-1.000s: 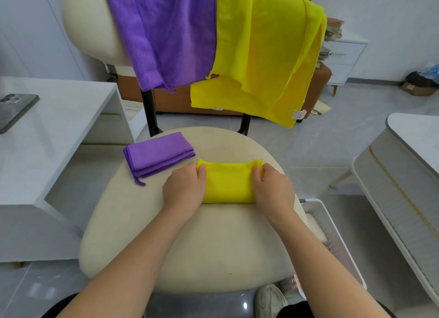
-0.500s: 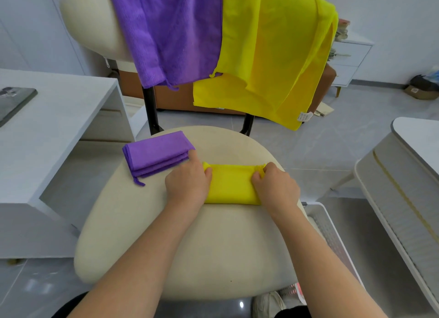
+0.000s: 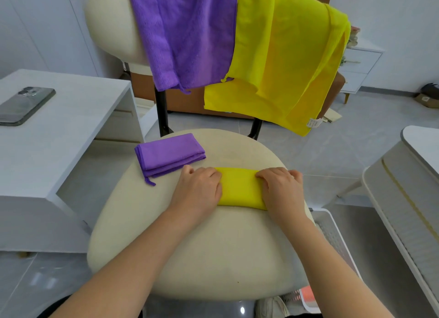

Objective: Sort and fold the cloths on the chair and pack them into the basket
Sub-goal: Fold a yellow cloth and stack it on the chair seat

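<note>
Both yellow cloth (image 3: 240, 189) ends hidden, basket (image 3: 332, 237) part-hidden

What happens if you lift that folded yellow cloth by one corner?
The folded yellow cloth would probably flop open, since the hanging yellow cloth drapes limply over the chair back. It looks thin, so it is likely light. Lying flat on the seat, it shouldn't roll.

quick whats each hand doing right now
left hand: fingers curled on the left end of the folded yellow cloth, holding it
right hand: fingers curled on its right end, holding it too
</note>
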`<action>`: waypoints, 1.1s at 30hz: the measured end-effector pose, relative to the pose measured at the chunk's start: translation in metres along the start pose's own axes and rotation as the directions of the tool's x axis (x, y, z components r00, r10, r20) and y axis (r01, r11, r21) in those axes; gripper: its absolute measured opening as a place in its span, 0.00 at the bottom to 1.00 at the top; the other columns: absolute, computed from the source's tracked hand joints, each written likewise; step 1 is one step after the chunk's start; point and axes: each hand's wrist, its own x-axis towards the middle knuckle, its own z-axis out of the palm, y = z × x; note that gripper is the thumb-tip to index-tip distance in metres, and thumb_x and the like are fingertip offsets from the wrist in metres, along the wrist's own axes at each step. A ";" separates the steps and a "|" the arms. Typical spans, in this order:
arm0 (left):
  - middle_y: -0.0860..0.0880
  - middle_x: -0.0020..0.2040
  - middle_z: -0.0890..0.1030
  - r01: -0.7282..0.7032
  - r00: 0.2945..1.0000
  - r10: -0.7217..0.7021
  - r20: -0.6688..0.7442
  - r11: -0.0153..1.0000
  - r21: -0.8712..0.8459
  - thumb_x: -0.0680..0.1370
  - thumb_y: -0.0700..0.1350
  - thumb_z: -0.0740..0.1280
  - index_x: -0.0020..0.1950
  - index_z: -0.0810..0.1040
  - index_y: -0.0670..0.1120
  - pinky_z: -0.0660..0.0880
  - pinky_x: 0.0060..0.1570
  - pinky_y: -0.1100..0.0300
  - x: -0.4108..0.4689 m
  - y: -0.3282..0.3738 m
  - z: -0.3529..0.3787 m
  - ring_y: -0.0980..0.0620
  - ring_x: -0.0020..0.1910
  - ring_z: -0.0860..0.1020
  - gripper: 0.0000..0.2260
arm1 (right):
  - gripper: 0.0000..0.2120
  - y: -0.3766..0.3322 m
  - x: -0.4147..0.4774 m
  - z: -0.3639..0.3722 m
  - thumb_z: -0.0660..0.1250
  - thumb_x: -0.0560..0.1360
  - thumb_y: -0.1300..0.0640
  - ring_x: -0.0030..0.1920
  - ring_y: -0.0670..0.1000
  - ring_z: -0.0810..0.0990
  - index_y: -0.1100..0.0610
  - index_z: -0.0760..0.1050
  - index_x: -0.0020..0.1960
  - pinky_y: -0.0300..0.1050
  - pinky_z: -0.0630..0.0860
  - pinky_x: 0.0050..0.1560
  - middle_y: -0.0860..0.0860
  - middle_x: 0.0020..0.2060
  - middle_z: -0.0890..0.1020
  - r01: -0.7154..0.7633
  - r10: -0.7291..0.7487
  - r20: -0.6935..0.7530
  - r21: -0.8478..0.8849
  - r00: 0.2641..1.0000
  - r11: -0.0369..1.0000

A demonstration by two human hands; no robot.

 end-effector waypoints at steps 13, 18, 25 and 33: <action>0.50 0.78 0.51 0.043 0.936 -0.025 0.350 0.998 -0.044 0.64 0.68 0.34 0.78 0.47 0.51 0.44 0.73 0.49 -0.012 -0.001 -0.017 0.54 0.77 0.47 0.44 | 0.49 -0.002 -0.021 -0.028 0.29 0.63 0.24 0.77 0.47 0.43 0.47 0.48 0.77 0.59 0.38 0.73 0.42 0.77 0.49 -0.049 0.034 0.557 0.012 0.830 0.999; 0.49 0.78 0.50 0.043 0.927 -0.023 0.375 0.998 -0.044 0.72 0.68 0.42 0.77 0.49 0.55 0.43 0.73 0.48 -0.011 0.001 -0.019 0.53 0.77 0.46 0.35 | 0.54 -0.003 -0.022 -0.032 0.31 0.55 0.18 0.77 0.51 0.39 0.41 0.41 0.76 0.61 0.38 0.73 0.45 0.77 0.44 0.046 -0.019 0.595 -0.031 0.803 0.998; 0.48 0.78 0.40 -0.051 0.932 0.056 0.359 0.998 -0.023 0.76 0.61 0.48 0.78 0.45 0.48 0.37 0.73 0.48 -0.010 0.003 -0.024 0.53 0.76 0.38 0.34 | 0.43 -0.010 -0.017 -0.036 0.36 0.63 0.38 0.76 0.55 0.34 0.48 0.45 0.77 0.60 0.30 0.69 0.51 0.77 0.41 0.184 -0.080 0.564 -0.130 0.822 0.974; 0.50 0.78 0.40 -0.043 0.915 0.081 0.395 0.994 -0.104 0.69 0.60 0.37 0.78 0.40 0.47 0.36 0.72 0.57 -0.008 0.002 -0.014 0.56 0.76 0.39 0.38 | 0.35 -0.018 -0.016 -0.037 0.43 0.73 0.47 0.77 0.48 0.40 0.54 0.40 0.78 0.57 0.37 0.74 0.49 0.77 0.42 0.112 -0.072 0.630 -0.023 0.773 0.993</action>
